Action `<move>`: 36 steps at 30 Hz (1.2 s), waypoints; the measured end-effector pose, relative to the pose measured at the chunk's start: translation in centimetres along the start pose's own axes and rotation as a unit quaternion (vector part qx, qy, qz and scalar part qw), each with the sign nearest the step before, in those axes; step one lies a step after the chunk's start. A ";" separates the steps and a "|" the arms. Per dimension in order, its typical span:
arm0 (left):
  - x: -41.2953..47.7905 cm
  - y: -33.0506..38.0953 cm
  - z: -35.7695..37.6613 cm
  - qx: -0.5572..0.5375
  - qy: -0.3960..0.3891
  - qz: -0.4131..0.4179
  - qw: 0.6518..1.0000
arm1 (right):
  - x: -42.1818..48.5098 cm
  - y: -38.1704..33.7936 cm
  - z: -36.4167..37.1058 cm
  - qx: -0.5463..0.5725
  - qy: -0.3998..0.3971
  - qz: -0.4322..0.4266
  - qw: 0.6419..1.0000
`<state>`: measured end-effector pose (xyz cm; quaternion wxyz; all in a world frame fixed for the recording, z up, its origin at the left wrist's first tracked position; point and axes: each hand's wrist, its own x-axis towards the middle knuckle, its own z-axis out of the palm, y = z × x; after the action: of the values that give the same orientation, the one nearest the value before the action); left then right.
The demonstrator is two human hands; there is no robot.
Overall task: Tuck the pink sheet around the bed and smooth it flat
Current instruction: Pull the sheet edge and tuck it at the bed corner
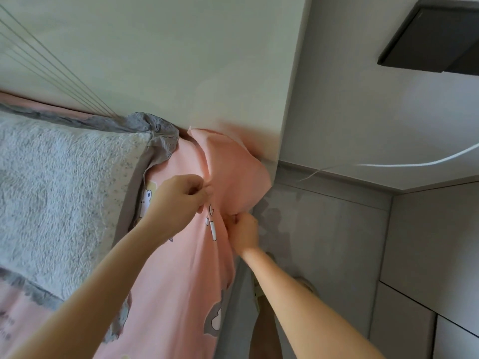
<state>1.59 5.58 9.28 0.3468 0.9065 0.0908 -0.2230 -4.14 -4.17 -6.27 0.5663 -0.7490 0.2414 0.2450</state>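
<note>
So the pink sheet (181, 281) runs through the middle of the shot from about 6 o'clock up to the centre. Its loose corner is bunched up into a plain pink flap (233, 167) right against the cream wall (181, 60), just past the centre toward 1 o'clock. The left hand (178, 200) comes in from 7 o'clock with fingers curled, pinching a fold of the sheet at the base of that flap. The right hand (243, 234) comes in from 5 o'clock and is clenched into a fist around the sheet's edge, just below the flap at the bed's corner. The two hands are near each other but not touching, right one lower and toward 4 o'clock of the left. The fabric between them is pulled into long creases, not flat at all. There's a little cartoon bear print (147, 198) peeking out just at 9 o'clock of the left hand. A fluffy pale pillow (64, 193) with a grey lace frill (158, 136) lies on the sheet out at 9 o'clock. Grey floor (324, 229) fills the 3 to 5 o'clock side, with a thin white cable (414, 163) curving across at 3 o'clock and a dark panel (435, 35) up at 1 o'clock.
</note>
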 end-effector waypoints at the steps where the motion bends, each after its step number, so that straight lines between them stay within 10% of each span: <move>1: -0.1 0.1 -0.1 0.005 -0.002 -0.001 1.000 | -0.1 0.4 -0.7 -0.017 -0.002 -0.016 1.000; 18: 2.4 5.6 2.6 -0.016 0.053 -0.026 0.998 | -10.0 -5.0 -23.2 -0.219 0.214 -0.280 0.910; 24: 1.7 7.5 3.7 -0.025 0.068 0.026 0.997 | -7.1 -2.5 -23.0 -0.337 0.166 -0.201 0.905; 36: -9.7 -7.5 5.7 -0.025 0.116 -0.159 0.980 | -3.4 1.9 -18.0 -0.510 0.093 -0.087 0.851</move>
<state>-11.30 7.23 5.65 0.3165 0.8913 0.2789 -0.1664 -6.29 -21.79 -1.14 0.0990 -0.9697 0.0679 0.2129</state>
